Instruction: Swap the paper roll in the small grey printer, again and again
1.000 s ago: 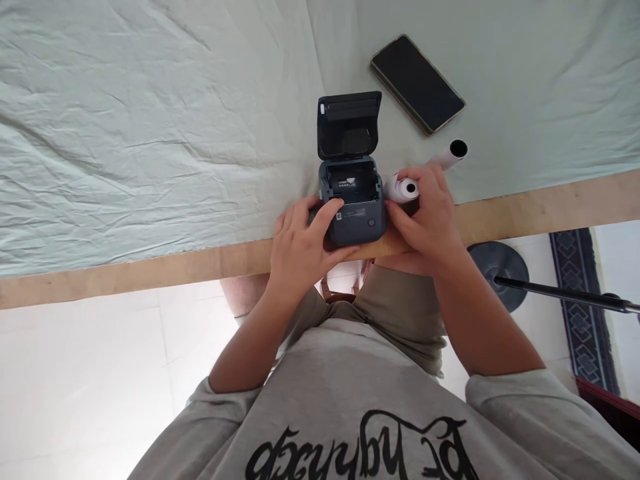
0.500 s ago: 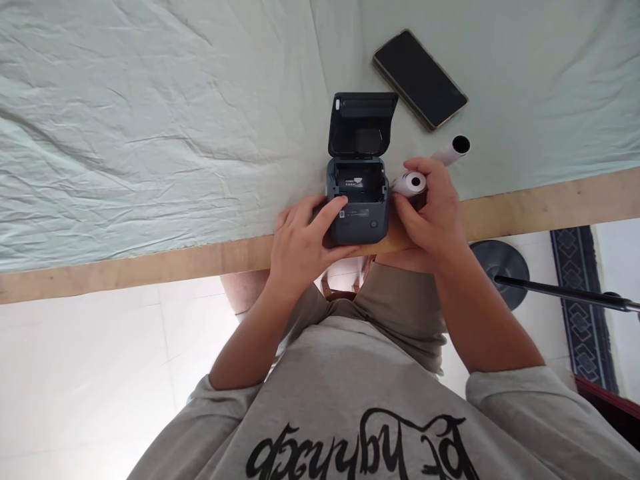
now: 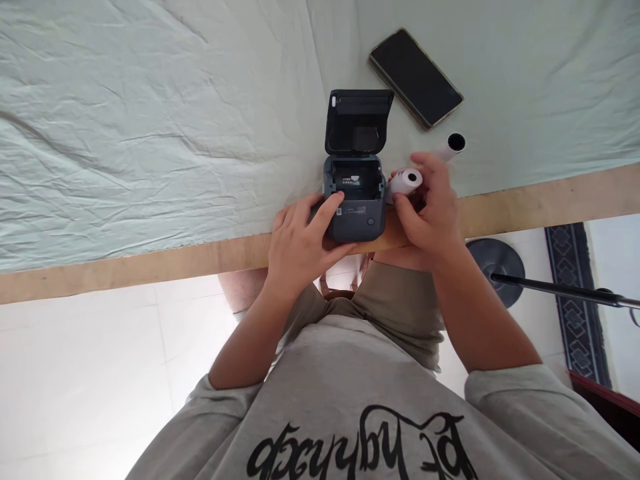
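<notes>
A dark blue-grey label printer (image 3: 356,223) sits at the table's near edge with its lid (image 3: 357,123) flipped up and back. Its paper bay shows a small printed label inside and no roll. My left hand (image 3: 303,240) is wrapped round the printer's left side, a fingertip at the bay's front rim and the thumb along the near side. Just right of the printer, my right hand (image 3: 434,210) pinches a white paper roll (image 3: 403,183), whose cored end points toward me and right. The index finger is raised off the roll and blurred.
A second white tube-shaped roll (image 3: 454,145) with a dark hollow end lies behind my right hand. Farther back is a black smartphone (image 3: 417,77). Pale green cloth (image 3: 200,133) covers the table up to its wooden edge (image 3: 125,272). A round black stand base (image 3: 495,270) is on the floor.
The index finger of my right hand has lifted away from the paper roll, and the roll has tilted slightly, showing more of its side. My left hand keeps its place on the printer.
</notes>
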A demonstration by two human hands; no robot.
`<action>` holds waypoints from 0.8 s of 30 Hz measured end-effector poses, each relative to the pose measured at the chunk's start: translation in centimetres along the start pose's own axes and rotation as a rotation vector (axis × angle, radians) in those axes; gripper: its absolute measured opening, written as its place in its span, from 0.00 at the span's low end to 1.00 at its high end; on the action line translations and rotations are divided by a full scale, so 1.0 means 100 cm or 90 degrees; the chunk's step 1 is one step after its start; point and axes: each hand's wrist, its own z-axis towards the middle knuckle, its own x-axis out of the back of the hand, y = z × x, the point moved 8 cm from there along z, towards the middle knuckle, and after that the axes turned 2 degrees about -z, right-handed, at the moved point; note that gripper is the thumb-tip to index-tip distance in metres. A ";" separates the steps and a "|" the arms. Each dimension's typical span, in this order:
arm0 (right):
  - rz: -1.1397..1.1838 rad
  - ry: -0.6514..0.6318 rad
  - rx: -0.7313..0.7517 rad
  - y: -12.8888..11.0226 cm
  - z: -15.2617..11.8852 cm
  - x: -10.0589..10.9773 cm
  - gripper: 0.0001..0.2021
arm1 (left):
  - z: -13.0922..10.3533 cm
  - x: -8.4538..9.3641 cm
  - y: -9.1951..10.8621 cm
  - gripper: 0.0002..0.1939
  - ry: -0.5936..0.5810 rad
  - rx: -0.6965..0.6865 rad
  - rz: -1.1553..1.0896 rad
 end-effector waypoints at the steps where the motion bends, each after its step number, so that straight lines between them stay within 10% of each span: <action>1: -0.023 -0.007 0.012 -0.004 0.001 0.000 0.23 | 0.000 0.000 0.000 0.40 -0.001 0.000 0.000; 15: 0.010 0.101 0.036 -0.022 0.014 0.015 0.18 | 0.000 0.002 0.002 0.42 0.018 -0.020 0.004; 24: -0.123 -0.090 0.069 -0.057 0.050 -0.007 0.10 | -0.002 0.001 0.001 0.47 0.038 -0.035 0.023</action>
